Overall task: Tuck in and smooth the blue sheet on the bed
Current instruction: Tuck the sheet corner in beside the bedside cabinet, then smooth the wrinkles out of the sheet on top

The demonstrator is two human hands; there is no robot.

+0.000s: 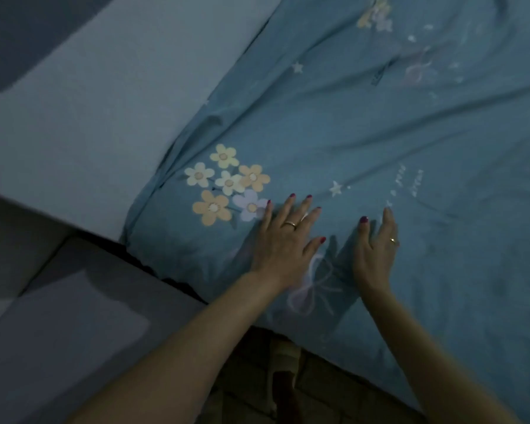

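Your left hand [283, 240] and right hand [377, 249] press flat, fingers spread, on the blue flower-printed cotton sheet [380, 133] — corner tucked, wrinkles beyond remain.

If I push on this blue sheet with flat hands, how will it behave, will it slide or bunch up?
The blue sheet looks thin and floppy: long creases run across it, so it would probably ripple ahead of the left hand and right hand. Gathered folds at the wall-side edge suggest it bunches easily.
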